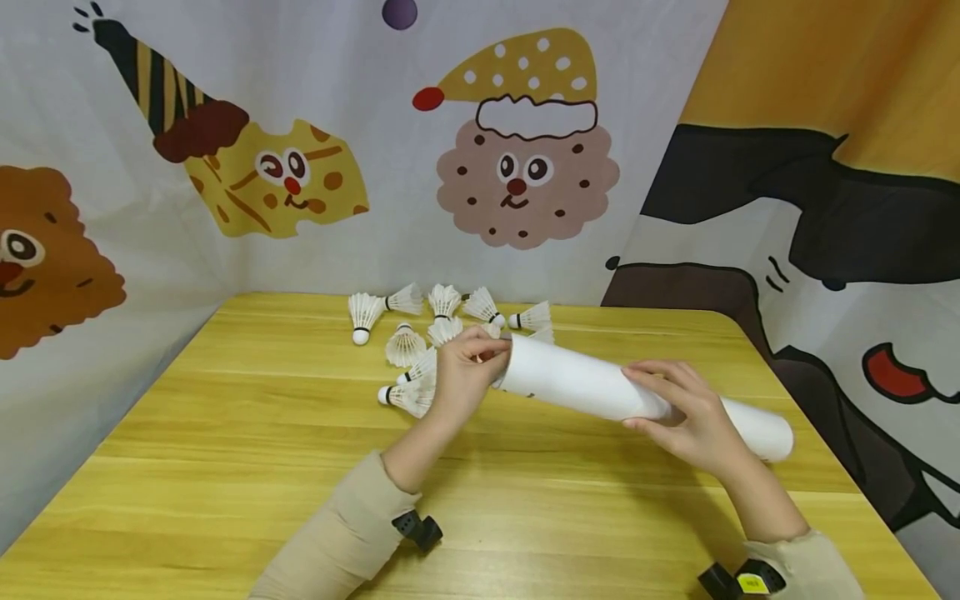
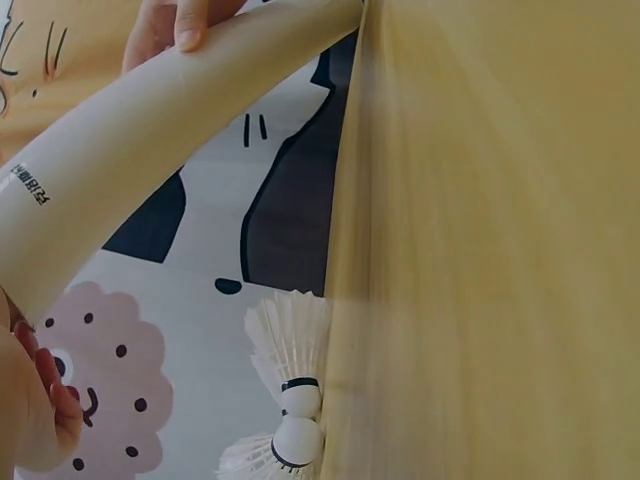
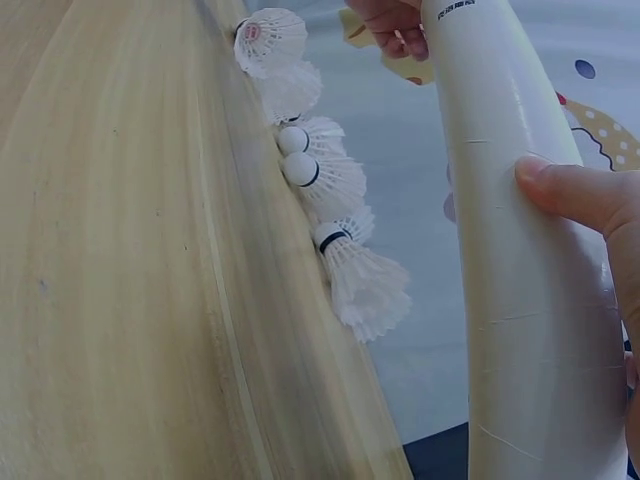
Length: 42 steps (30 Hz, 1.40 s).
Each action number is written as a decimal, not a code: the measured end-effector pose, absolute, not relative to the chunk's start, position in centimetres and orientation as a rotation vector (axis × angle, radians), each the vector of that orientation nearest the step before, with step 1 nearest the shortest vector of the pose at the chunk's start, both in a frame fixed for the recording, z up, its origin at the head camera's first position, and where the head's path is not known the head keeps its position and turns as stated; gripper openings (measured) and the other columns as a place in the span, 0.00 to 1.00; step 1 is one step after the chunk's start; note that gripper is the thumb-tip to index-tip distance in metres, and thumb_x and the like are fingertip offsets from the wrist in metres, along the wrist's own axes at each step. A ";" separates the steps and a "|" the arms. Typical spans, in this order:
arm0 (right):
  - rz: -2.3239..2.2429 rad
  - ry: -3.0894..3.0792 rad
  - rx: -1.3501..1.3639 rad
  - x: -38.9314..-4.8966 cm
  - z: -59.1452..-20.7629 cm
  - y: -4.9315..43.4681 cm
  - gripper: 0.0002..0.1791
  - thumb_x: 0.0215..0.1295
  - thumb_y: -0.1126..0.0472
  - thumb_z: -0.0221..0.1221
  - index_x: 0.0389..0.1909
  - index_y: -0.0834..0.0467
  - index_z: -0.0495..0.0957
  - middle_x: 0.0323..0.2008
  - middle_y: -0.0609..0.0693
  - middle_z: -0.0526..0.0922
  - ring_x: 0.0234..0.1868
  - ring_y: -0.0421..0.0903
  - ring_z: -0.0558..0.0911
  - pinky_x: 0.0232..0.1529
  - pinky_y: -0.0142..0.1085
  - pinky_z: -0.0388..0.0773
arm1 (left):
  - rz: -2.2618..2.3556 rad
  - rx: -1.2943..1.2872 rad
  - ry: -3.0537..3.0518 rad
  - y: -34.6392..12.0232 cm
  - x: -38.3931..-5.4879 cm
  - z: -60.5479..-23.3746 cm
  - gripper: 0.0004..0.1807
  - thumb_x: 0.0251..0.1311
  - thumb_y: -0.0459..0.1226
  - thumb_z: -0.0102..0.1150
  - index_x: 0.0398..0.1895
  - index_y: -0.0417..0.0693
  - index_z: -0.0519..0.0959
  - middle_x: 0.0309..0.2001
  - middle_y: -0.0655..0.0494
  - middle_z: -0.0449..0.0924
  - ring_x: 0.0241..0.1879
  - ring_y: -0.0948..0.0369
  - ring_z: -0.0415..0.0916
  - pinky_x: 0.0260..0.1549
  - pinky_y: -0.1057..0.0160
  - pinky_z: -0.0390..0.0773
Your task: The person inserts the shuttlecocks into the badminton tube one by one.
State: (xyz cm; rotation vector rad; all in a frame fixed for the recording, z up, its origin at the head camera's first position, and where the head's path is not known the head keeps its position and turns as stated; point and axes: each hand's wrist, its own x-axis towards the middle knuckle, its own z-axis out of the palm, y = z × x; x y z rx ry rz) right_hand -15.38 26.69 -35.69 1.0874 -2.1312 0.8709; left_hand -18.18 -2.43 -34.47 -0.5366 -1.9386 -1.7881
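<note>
A long white tube (image 1: 581, 379) slants above the table, its left end higher in the head view. My right hand (image 1: 686, 412) grips it past the middle, with the thumb (image 3: 560, 190) lying along its side in the right wrist view. My left hand (image 1: 468, 367) is at the tube's left end, thumb and fingers bent and touching the rim. Whether those fingertips pinch the rim or something inside is hidden. Behind and left of that hand lie several white feather shuttlecocks (image 1: 365, 315), some partly covered by it. Small dark printing (image 2: 30, 185) marks the tube near that end.
The wooden table (image 1: 262, 467) runs back to a cloth backdrop (image 1: 397, 208) printed with cartoon figures. The shuttlecocks cluster near the table's far edge. Both sleeves carry small black wrist cameras (image 1: 418, 531).
</note>
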 end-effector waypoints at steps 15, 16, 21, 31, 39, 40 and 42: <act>0.915 -2.152 1.104 -15.7 -36.2 26.8 0.33 0.59 0.42 0.62 0.51 0.68 0.79 0.47 0.65 0.78 0.50 0.52 0.73 0.51 0.23 0.65 | -1.597 -0.452 -1.908 -2.3 -19.6 -37.2 0.06 0.43 0.21 0.69 0.25 0.38 0.86 0.25 0.55 0.79 0.21 0.62 0.71 0.20 0.68 0.74; 0.915 -2.151 1.104 -15.7 -36.2 26.8 0.33 0.59 0.42 0.61 0.51 0.68 0.79 0.47 0.64 0.78 0.50 0.52 0.73 0.51 0.23 0.65 | -1.586 -0.454 -1.910 -2.3 -19.7 -37.2 0.06 0.43 0.21 0.69 0.24 0.38 0.85 0.25 0.56 0.79 0.21 0.62 0.71 0.20 0.67 0.74; 0.910 -2.149 1.109 -15.7 -36.2 26.8 0.33 0.59 0.42 0.61 0.51 0.68 0.79 0.48 0.64 0.78 0.50 0.51 0.73 0.50 0.23 0.65 | -1.537 -0.466 -1.923 -2.4 -19.7 -37.3 0.05 0.43 0.22 0.69 0.24 0.37 0.85 0.24 0.57 0.78 0.20 0.64 0.70 0.19 0.67 0.74; 0.905 -2.182 1.089 -16.4 -37.5 28.2 0.32 0.55 0.44 0.66 0.53 0.64 0.79 0.50 0.60 0.78 0.53 0.49 0.72 0.50 0.23 0.66 | -1.508 -0.566 -1.942 -3.0 -20.1 -37.1 0.06 0.44 0.24 0.71 0.23 0.40 0.84 0.26 0.57 0.79 0.23 0.63 0.72 0.23 0.65 0.76; 0.923 -2.219 1.050 -16.2 -37.1 28.4 0.32 0.50 0.52 0.73 0.55 0.63 0.78 0.52 0.57 0.77 0.54 0.47 0.71 0.48 0.23 0.68 | -1.550 -0.609 -1.924 -4.6 -20.3 -35.9 0.07 0.45 0.31 0.74 0.26 0.39 0.85 0.25 0.53 0.79 0.23 0.59 0.72 0.24 0.63 0.74; 0.923 -2.221 1.048 -16.2 -37.1 28.4 0.33 0.48 0.54 0.74 0.55 0.63 0.78 0.52 0.58 0.77 0.54 0.47 0.71 0.48 0.23 0.68 | -1.544 -0.617 -1.917 -4.8 -20.1 -35.4 0.06 0.45 0.29 0.74 0.27 0.38 0.85 0.25 0.51 0.79 0.23 0.58 0.72 0.24 0.62 0.74; 0.922 -2.211 1.050 -16.0 -36.7 28.2 0.32 0.47 0.56 0.74 0.54 0.64 0.78 0.51 0.59 0.77 0.53 0.47 0.71 0.48 0.22 0.67 | -1.530 -0.627 -1.915 -5.3 -19.6 -34.3 0.06 0.45 0.27 0.73 0.27 0.35 0.84 0.24 0.47 0.79 0.22 0.55 0.71 0.24 0.60 0.73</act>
